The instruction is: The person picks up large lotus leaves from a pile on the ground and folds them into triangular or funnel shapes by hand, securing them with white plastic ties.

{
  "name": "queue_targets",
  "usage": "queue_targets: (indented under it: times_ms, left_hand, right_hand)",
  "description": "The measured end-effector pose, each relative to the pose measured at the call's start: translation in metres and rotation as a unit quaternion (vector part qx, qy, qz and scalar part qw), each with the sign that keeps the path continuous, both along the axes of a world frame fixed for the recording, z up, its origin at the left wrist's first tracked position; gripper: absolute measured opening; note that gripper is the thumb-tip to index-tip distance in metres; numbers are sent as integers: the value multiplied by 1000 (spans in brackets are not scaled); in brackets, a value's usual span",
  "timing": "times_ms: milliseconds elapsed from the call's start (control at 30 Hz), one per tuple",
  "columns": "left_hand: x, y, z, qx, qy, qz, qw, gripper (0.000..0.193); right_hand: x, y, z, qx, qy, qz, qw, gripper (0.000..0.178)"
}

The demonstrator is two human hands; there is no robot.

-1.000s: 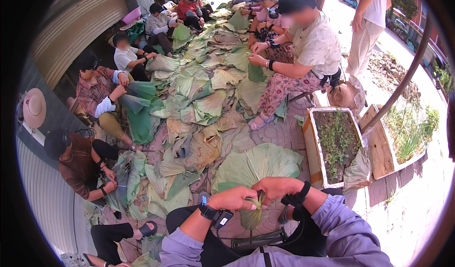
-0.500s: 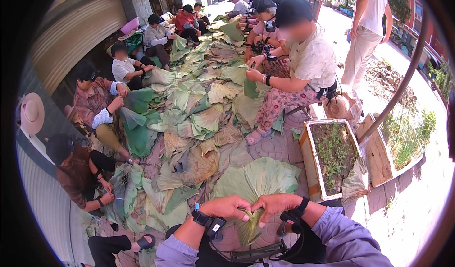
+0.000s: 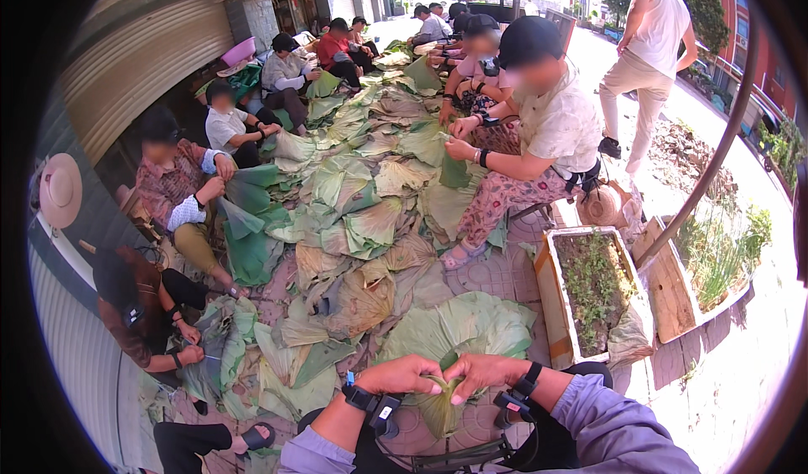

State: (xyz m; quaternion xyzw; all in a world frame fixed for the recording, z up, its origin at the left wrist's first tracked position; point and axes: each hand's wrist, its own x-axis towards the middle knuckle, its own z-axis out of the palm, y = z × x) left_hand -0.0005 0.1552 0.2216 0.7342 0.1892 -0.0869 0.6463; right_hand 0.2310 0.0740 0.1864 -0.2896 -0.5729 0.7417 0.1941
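Left hand [image 3: 402,375] and right hand [image 3: 480,371] both pinching the folded, broad green lotus leaf [image 3: 439,407] held over the lap (thin, papery stuff): likely to tear along the crease if tugged apart too hard.

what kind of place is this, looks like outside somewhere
Likely a paved street-side work spot outside shopfronts: a rolled-down metal shutter, wooden planter boxes, and a long heap of big green leaves that seated people fold, as both hands do here.
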Motion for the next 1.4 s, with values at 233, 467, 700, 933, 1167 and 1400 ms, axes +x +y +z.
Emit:
queue_targets:
  times_ms: [233,467,700,933,1167,1400]
  left_hand:
    - [3,-8,12,-77,-37,54,995,24]
    - [20,0,-13,-159,-20,68,985,22]
    - [26,1,-14,-162,-26,96,982,21]
    - [32,-1,-7,-210,-46,147,965,22]
    - [31,-3,-5,-232,-68,182,953,23]
    - [30,-7,1,-230,-83,212,946,23]
  right_hand:
    - [7,9,25,16,-18,6,1000,20]
    - [18,13,20,32,-59,14,998,27]
    - [21,4,25,-30,-45,-53,997,22]
    - [24,7,36,-51,-29,-85,995,21]
    - [24,8,33,-23,-38,-95,994,18]
    - [20,7,37,-2,-32,-118,993,16]
